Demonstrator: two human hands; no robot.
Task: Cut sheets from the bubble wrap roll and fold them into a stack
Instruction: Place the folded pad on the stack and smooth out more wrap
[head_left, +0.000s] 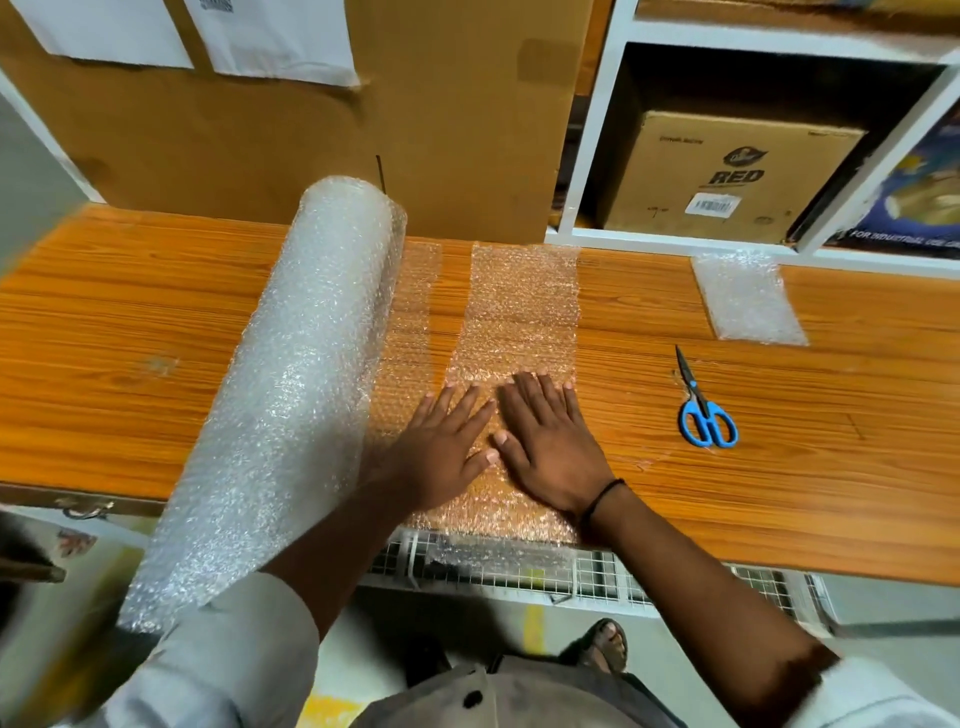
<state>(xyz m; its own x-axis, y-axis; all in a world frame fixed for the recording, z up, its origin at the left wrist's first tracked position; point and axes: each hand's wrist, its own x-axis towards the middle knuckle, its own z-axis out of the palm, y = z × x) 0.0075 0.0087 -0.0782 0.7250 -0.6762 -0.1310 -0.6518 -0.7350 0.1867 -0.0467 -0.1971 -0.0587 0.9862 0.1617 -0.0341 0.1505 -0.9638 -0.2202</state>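
1. Pressing palm-down on the cut sheet with left hand and right hand, side by side, thumbs almost meeting; fingers straight and slightly spread, curled round nothing.
2. Running out from under both palms, past the fingertips, to the far edge of the table; hanging over the near edge behind the wrists, above a wire rack.
3. Lying just left of the left hand, close against that forearm: bubble wrap roll, long axis pointing away from the body, near end jutting past the table's edge.
4. Spreading flat from under the roll toward the left little finger: loose end, parted from the cut sheet by a narrow strip of bare wood farther out; beside the palm, touching or apart, cannot tell.
5. Resting well to the right of the right hand: scissors, blue handles nearer, blades closed and pointing away.
6. Sitting beyond the scissors, farther right and farther out than the right fingertips: folded stack, well apart from the cut sheet.
7. Circling the right wrist: thin dark band.
8. Standing beyond the fingertips, behind the table: cardboard box.
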